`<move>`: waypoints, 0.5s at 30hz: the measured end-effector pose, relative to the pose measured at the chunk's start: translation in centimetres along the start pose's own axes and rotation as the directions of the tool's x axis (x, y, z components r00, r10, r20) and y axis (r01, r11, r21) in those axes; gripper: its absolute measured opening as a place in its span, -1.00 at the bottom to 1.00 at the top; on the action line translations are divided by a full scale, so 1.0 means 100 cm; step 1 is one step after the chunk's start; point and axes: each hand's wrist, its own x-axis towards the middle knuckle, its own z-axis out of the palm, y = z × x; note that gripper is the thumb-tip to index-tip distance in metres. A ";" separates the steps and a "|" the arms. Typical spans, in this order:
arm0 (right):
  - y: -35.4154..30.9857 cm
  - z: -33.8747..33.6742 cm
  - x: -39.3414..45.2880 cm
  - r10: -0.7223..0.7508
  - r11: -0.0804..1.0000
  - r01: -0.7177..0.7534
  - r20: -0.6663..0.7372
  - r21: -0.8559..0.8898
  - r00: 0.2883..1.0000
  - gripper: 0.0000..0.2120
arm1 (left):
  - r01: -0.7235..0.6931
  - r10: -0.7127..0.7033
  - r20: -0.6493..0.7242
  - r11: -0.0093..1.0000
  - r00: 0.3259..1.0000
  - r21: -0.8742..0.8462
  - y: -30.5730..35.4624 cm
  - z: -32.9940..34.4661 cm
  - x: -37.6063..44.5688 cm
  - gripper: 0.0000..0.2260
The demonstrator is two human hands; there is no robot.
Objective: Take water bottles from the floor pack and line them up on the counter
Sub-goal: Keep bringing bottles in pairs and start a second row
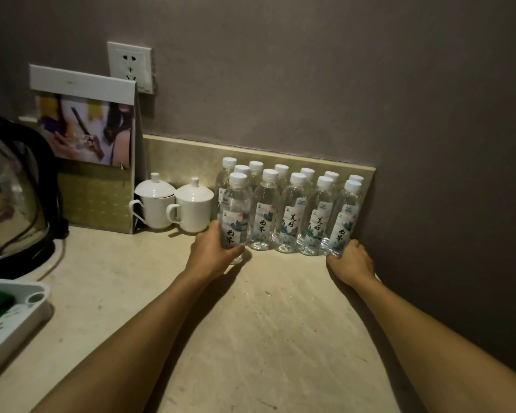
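Observation:
Several clear water bottles with white caps stand in two rows on the beige counter [251, 323], against the back ledge and the right wall. My left hand [213, 251] grips the base of the front-left bottle [236, 216], which stands slightly forward of its row. My right hand [347, 259] holds the base of the front-right bottle [343, 222], next to the wall. Three more front-row bottles, such as the middle one [291, 216], stand between them. The floor pack is out of view.
Two white lidded cups [176, 205] stand just left of the bottles. A standing card display [90, 144] and a steel kettle [9, 189] are further left. A white tray [9, 317] lies at the left edge. A wall socket [130, 67] is above.

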 end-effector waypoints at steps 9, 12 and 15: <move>0.001 0.000 0.000 0.000 1.000 0.000 0.001 0.003 1.000 -0.40 | 0.008 -0.008 0.007 1.000 1.000 0.007 0.002 0.000 0.000 -0.53; 0.001 -0.001 -0.001 0.000 1.000 0.000 0.004 0.004 1.000 -0.39 | 0.010 -0.010 0.016 1.000 1.000 0.019 0.002 -0.001 0.000 -0.52; 0.002 -0.002 -0.001 -0.009 1.000 0.010 0.012 -0.004 1.000 -0.38 | -0.002 0.002 0.010 1.000 1.000 0.012 0.003 -0.002 -0.002 -0.52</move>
